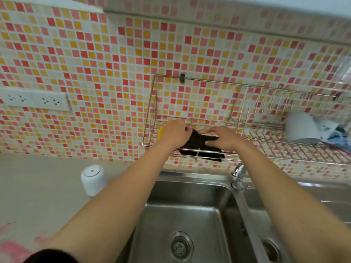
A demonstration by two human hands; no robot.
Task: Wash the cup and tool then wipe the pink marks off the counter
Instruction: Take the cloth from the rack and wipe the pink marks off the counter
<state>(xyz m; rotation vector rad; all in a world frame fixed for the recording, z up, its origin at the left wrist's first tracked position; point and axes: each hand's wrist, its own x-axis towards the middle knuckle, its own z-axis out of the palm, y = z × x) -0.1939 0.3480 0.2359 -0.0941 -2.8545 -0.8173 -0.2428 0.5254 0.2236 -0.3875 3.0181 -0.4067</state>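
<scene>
Both my arms reach up over the sink to a wire rack [152, 103] fixed on the tiled wall. A dark brown cloth [197, 143] lies on the rack's bottom wires. My left hand [173, 132] rests on the cloth's left part and my right hand [223, 138] presses on its right part, fingers spread over it. Whether either hand grips the cloth I cannot tell. Pink marks [11, 242] smear the beige counter [38, 186] at the lower left. A white cup [93, 179] stands upside down on the counter beside the sink. The tool is not visible.
A steel double sink [190, 215] with a drain lies below, a chrome tap [238, 175] between the basins. A yellow item [160, 133] sits in the rack by my left hand. White and blue things [307, 130] fill the rack's right end. Wall sockets [34, 99] sit at left.
</scene>
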